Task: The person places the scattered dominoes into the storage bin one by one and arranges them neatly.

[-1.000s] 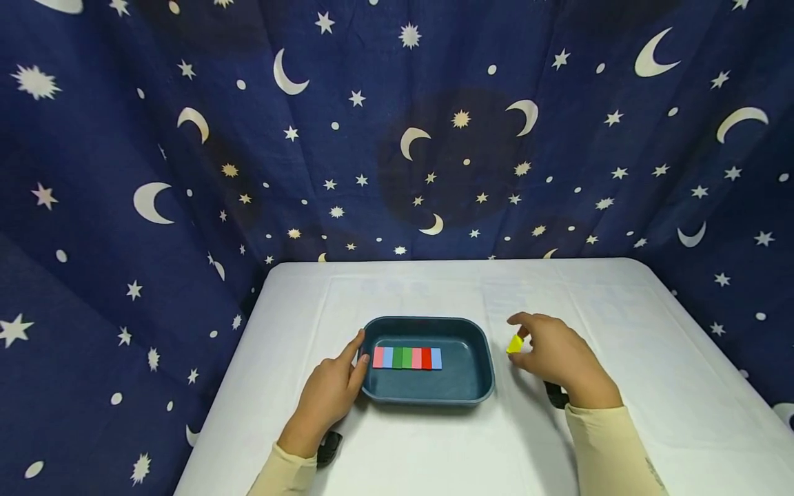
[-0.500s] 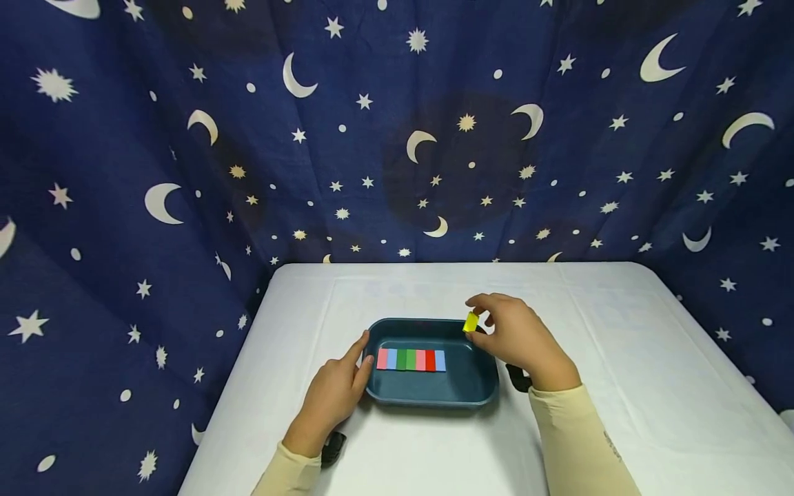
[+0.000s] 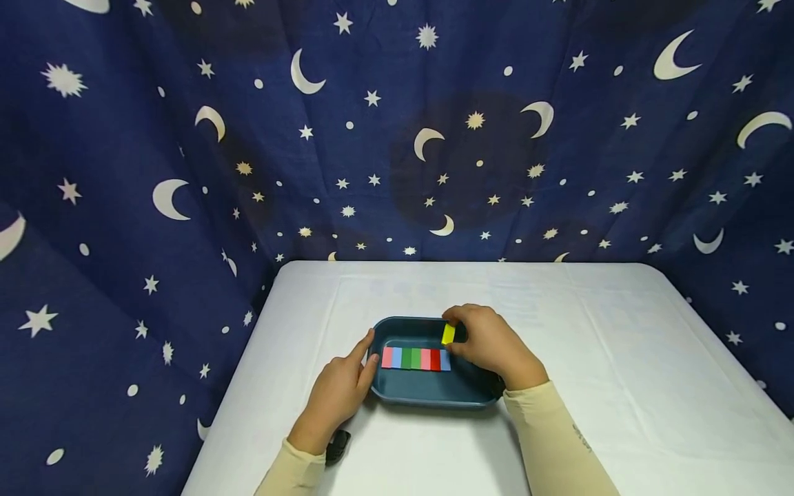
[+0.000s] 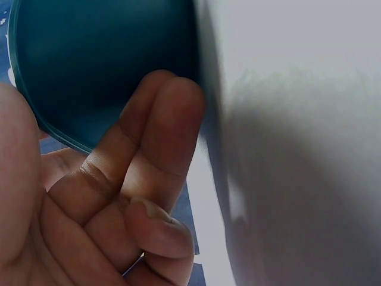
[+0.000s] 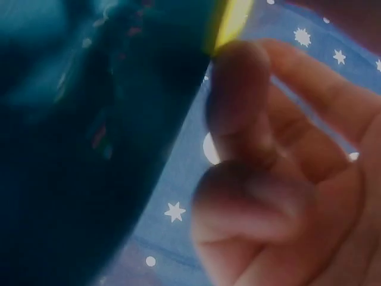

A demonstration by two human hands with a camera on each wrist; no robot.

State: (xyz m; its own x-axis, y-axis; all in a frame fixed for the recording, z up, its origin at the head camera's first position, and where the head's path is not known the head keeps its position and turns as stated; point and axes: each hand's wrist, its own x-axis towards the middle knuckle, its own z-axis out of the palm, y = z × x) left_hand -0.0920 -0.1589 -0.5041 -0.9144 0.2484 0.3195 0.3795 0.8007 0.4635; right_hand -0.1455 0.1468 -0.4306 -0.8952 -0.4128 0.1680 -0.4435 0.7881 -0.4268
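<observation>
A dark teal tray sits on the white-covered table, with a flat row of pink, blue, green and red blocks on its floor. My left hand holds the tray's left end, thumb and index finger at the rim. In the left wrist view, other fingers of that hand lie against the tray's outer wall. My right hand pinches a yellow block between thumb and fingers, over the tray behind the row's right end. The right wrist view, blurred, shows only part of the yellow block at the fingertips.
White cloth covers the table around the tray. A dark blue curtain with moons and stars hangs behind the table and along its sides. A black wrist device shows under the left wrist.
My right hand has carried the yellow block leftward, from the table right of the tray to over the tray's inside. My left hand keeps its place at the tray's left end.
</observation>
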